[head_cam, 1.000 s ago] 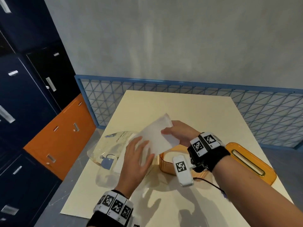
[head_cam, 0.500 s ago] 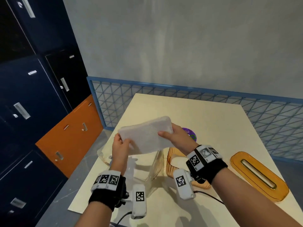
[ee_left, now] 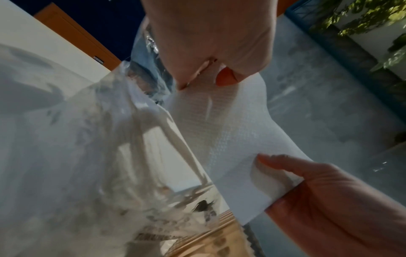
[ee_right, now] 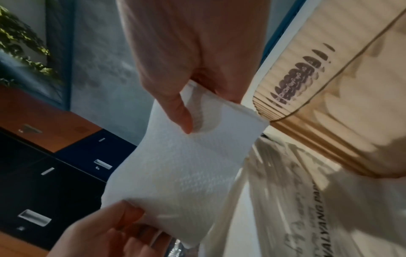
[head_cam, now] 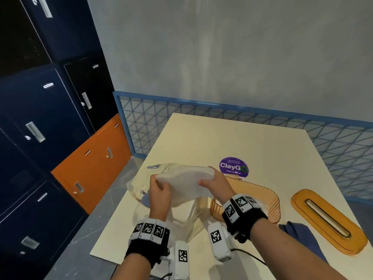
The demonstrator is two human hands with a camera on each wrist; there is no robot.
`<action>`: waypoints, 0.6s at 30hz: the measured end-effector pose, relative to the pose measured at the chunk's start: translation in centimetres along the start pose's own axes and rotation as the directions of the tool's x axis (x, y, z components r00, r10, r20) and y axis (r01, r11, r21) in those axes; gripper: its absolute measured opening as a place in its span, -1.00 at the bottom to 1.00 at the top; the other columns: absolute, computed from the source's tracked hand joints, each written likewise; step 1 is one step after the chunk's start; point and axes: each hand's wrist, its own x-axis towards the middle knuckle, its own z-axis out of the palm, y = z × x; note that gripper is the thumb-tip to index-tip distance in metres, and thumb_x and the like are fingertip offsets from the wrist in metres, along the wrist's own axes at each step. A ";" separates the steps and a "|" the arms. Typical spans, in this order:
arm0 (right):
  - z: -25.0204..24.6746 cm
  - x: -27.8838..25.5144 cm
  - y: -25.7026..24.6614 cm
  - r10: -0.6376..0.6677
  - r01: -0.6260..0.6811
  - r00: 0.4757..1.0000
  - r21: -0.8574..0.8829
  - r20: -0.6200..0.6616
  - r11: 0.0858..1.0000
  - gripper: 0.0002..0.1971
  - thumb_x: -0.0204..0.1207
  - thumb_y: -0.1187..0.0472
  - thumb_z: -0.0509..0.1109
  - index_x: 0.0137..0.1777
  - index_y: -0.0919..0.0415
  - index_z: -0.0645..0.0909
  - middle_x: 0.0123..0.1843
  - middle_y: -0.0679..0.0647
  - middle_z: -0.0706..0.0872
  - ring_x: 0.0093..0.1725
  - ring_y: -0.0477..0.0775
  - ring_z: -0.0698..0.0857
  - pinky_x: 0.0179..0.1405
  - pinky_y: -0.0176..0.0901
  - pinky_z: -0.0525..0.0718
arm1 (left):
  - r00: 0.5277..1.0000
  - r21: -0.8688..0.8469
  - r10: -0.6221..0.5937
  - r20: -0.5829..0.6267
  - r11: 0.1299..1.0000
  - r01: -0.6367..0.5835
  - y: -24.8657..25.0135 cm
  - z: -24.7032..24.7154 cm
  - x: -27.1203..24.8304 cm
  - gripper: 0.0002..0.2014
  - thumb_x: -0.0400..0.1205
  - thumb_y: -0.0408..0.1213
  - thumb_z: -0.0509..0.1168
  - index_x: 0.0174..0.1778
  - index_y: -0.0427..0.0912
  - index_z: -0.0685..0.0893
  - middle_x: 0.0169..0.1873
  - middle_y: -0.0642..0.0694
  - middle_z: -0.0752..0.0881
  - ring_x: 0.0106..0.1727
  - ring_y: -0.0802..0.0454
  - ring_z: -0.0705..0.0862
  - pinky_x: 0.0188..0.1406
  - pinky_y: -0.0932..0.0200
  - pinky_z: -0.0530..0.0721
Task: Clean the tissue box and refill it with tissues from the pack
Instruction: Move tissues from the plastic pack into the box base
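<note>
Centre frame, the left hand (head_cam: 159, 196) and right hand (head_cam: 217, 183) each pinch an end of the soft white stack of paper tissues (head_cam: 184, 183), thumbs clamped on top. Lower right lies the open ribbed amber plastic tissue box (head_cam: 271, 201). Recommended: keep the stack level and lower it in squarely

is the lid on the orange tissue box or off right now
Off. The lid lies flat on the table, right of the open box. Both hands, left hand and right hand, hold a tissue stack.
</note>
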 end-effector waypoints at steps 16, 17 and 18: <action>0.4 0.6 0.5 -0.032 0.033 0.999 -0.014 0.025 0.999 -0.75 0.46 0.45 0.35 0.08 0.18 0.50 -0.06 0.06 0.62 -0.06 0.01 0.61 -0.01 -0.14 0.60 | 1.000 -0.062 0.020 -0.001 0.998 -0.020 0.1 -1.0 -0.4 -0.69 0.62 -0.60 0.08 0.20 -0.17 0.40 0.05 -0.12 0.57 0.06 -0.05 0.56 0.08 0.13 0.53; 0.3 0.6 0.8 -0.015 0.016 1.000 -0.040 0.023 0.999 -0.76 0.46 0.43 0.36 0.07 0.19 0.48 -0.05 0.08 0.62 -0.05 0.04 0.61 -0.01 -0.13 0.59 | 1.000 -0.046 0.016 0.007 0.999 -0.016 0.0 -1.2 -0.5 -0.68 0.62 -0.60 0.08 0.24 -0.21 0.39 0.06 -0.13 0.57 0.08 -0.06 0.56 0.09 0.11 0.55; 0.2 0.6 1.1 -0.002 0.003 1.000 -0.069 0.020 0.998 -0.76 0.47 0.42 0.37 0.07 0.20 0.47 -0.04 0.11 0.62 -0.02 0.07 0.61 -0.02 -0.12 0.59 | 1.000 -0.013 0.010 0.019 1.000 -0.010 -0.2 -1.3 -0.5 -0.68 0.62 -0.59 0.09 0.26 -0.24 0.39 0.08 -0.15 0.57 0.10 -0.07 0.56 0.12 0.08 0.57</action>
